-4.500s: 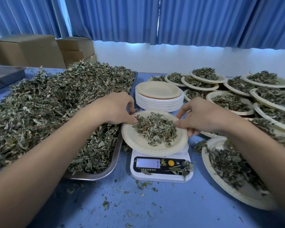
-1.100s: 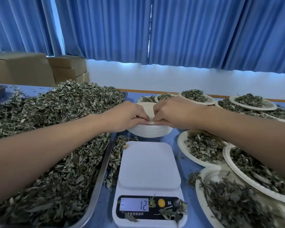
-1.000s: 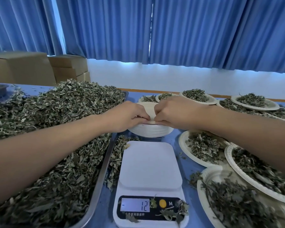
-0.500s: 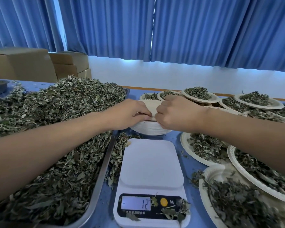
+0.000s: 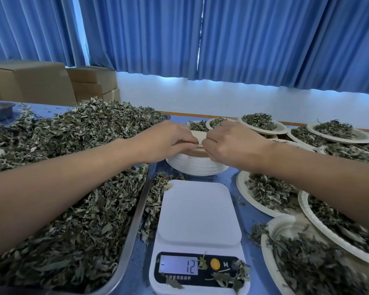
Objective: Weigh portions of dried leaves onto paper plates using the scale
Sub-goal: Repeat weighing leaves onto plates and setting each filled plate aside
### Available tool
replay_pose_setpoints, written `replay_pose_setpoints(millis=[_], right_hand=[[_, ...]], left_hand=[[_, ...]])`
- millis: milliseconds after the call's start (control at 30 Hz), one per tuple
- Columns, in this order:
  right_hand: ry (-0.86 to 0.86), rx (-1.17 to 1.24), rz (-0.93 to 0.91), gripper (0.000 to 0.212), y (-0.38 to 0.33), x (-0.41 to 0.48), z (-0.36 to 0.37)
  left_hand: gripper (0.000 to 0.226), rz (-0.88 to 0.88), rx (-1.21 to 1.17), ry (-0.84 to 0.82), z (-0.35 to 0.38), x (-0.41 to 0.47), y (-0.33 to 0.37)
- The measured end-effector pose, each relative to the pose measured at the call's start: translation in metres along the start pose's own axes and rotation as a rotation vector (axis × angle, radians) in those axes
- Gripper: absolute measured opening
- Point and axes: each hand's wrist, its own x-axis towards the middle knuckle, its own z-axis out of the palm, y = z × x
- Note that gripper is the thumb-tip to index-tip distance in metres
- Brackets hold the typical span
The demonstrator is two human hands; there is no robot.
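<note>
Both the left hand (image 5: 168, 139) and right hand (image 5: 228, 143) are pinching the top paper plate (image 5: 199, 136) at frame center. Fingers are clamping its edge.

White scale (image 5: 198, 220) (display lit) before stacked paper plates (image 5: 197, 165), leaves (image 5: 73, 145) heaped left

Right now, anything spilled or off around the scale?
Yes. Loose leaves litter the control panel of the scale, and spilled leaves lie on the table beside the tray. The display reads minus 12 with the platform bare.
</note>
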Motion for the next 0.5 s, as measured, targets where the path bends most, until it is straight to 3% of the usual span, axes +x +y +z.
replay_pose_setpoints(millis=[200,333,500], right_hand=[[-0.095,0.229,0.307,0.014,0.003,0.004,-0.006],[-0.242,0.198,0.365,0.021,0.007,0.006,-0.017],[-0.135,0.136,0.392,0.019,-0.005,-0.008,-0.062]], left_hand=[[0.017,0.106,0.36,0.083,-0.002,0.005,0.004],[0.022,0.109,0.384,0.148,-0.008,0.004,0.007],[0.02,0.218,0.339,0.313,-0.027,-0.017,0.034]])
